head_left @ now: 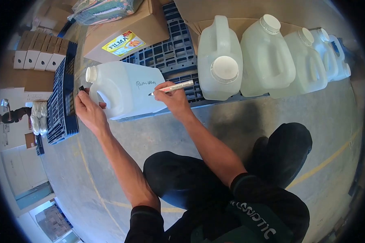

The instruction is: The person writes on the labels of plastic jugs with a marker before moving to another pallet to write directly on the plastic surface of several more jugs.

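A translucent plastic jug (pixel 127 87) lies on its side in front of me, its white screw cap (pixel 91 74) toward the left. Dark handwriting (pixel 146 83) runs across its upward face. My right hand (pixel 172 99) is closed round a white marker (pixel 178 87), its dark tip at the jug's face just below the writing. At the jug's handle end, my left hand (pixel 90 110) is closed, pinching a small black piece (pixel 82 88) that looks like the marker's cap. Some left fingers are partly hidden beside the jug's handle.
Several more filled jugs (pixel 220 60) stand in a row at the right along a blue plastic pallet (pixel 166 52). A cardboard box (pixel 121 34) labelled FILMA sits behind the lying jug. Further left are another blue pallet (pixel 63 101) with boxes (pixel 40 52) and a person (pixel 18 115).
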`<state>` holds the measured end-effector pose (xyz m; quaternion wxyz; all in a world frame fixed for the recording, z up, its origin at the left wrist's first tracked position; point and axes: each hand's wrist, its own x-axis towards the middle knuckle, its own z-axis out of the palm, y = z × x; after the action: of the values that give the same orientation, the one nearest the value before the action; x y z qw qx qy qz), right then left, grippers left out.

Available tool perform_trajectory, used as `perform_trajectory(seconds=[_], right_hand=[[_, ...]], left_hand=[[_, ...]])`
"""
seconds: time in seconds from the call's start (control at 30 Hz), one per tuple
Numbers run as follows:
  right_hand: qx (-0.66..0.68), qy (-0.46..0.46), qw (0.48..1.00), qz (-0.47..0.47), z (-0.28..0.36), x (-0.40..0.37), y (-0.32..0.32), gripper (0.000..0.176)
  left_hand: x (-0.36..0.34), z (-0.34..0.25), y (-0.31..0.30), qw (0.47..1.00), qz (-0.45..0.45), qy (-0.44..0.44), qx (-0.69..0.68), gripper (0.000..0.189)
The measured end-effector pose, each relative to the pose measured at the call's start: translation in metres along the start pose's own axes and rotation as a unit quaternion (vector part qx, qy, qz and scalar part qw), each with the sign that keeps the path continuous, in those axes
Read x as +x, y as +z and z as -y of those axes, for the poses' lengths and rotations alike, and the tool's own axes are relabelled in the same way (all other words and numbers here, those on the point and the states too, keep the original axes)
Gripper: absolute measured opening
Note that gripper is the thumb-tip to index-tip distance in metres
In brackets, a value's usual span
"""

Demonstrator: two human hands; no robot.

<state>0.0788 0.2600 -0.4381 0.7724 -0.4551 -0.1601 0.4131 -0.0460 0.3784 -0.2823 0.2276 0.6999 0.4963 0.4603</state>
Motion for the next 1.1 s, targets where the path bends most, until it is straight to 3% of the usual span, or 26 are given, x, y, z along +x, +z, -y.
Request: perform_trajectory(seconds=[0.3,0.4,0.73,0.93,1.0,1.1], right_hand=[[0.071,-0.070,0.995,-0.017,-0.008,-0.003,0.008,0.018],[0.103,-0.051,0.991,-0.062,-0.007,-0.002,0.007,0.018],[0.102,-0.033,0.994,-0.039,0.014,-0.005,0.001,0.019],[0.071,-0.021,0.997,-0.035,0.012,-0.002,-0.004,0.020],[0.067,-0.019,0.996,-0.048,0.007,-0.002,-0.003,0.020],[0.070,-0.023,0.997,-0.034,-0.002,0.002,-0.002,0.017]], left_hand=[[0.007,0.018,-0.005,0.999,0.009,0.030,0.015,0.036],[0.006,0.017,-0.007,0.999,0.015,0.024,0.016,0.039],[-0.006,-0.007,0.006,1.000,0.003,0.023,0.007,0.041],[-0.006,-0.012,0.014,0.999,0.041,0.034,-0.003,0.037],[-0.004,-0.008,0.014,0.994,0.052,0.096,0.017,0.032],[-0.003,-0.008,0.014,0.994,0.061,0.087,0.021,0.033]])
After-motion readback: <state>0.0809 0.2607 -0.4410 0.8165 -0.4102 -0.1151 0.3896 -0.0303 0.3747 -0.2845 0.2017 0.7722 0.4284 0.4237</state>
